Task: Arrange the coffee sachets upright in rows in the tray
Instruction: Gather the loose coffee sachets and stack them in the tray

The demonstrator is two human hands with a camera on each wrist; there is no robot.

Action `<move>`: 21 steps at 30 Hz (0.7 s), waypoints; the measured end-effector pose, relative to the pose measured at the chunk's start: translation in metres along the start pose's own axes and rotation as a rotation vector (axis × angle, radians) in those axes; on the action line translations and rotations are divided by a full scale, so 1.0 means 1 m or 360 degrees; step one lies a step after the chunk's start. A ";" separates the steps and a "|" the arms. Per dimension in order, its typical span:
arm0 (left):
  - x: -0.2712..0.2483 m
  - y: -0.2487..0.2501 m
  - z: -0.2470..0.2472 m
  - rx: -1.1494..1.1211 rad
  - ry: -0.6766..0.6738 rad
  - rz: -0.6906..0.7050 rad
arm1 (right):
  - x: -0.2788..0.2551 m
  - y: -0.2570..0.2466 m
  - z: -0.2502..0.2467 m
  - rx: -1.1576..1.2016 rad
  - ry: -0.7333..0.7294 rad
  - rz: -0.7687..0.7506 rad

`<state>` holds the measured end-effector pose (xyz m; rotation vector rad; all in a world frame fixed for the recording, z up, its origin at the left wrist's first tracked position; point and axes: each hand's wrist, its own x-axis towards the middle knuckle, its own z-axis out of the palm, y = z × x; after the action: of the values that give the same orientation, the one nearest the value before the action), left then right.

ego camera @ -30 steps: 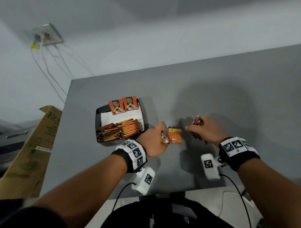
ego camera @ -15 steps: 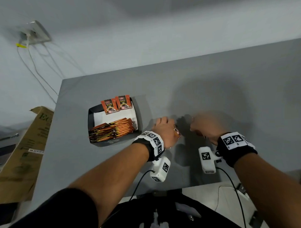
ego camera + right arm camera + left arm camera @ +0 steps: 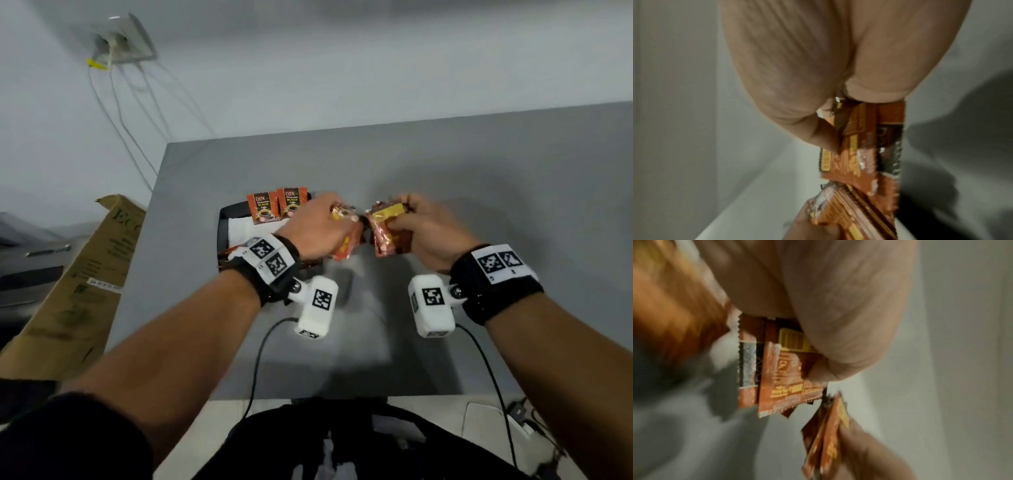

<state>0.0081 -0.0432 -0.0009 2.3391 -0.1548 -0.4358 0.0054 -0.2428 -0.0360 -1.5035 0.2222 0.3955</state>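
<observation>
My left hand (image 3: pixel 325 226) grips a few orange coffee sachets (image 3: pixel 346 245) above the table, just right of the black tray (image 3: pixel 222 226). My right hand (image 3: pixel 421 229) holds another bunch of sachets (image 3: pixel 388 229), almost touching the left bunch. In the left wrist view the held sachets (image 3: pixel 789 374) hang below my palm, with the right hand's bunch (image 3: pixel 828 443) lower down. The right wrist view shows its sachets (image 3: pixel 869 146) pinched between thumb and fingers. Two sachets (image 3: pixel 275 205) stand upright at the tray's far end. My left wrist hides most of the tray.
A cardboard box (image 3: pixel 78 287) leans against the grey table (image 3: pixel 479 192) on the left. A wall socket (image 3: pixel 120 41) with cables sits on the wall behind. Wrist camera cables hang over the table's near edge.
Both hands have lifted off the table with sachets and come together in the air beside the tray. The sachet that lay flat between them is no longer on the table.
</observation>
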 end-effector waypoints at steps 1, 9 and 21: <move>0.000 -0.009 -0.022 0.0009 0.0135 -0.0030 | 0.006 -0.008 0.014 -0.0087 -0.0002 -0.0077; -0.015 -0.099 -0.091 0.0519 0.0217 -0.0199 | 0.051 -0.032 0.139 -0.1468 -0.0121 -0.0780; -0.024 -0.141 -0.088 0.0513 -0.0254 -0.0075 | 0.060 0.006 0.172 -0.1996 -0.0736 -0.0350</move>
<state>0.0148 0.1215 -0.0337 2.6258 -0.2631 -0.6632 0.0411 -0.0649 -0.0541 -2.5464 -0.6873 0.7542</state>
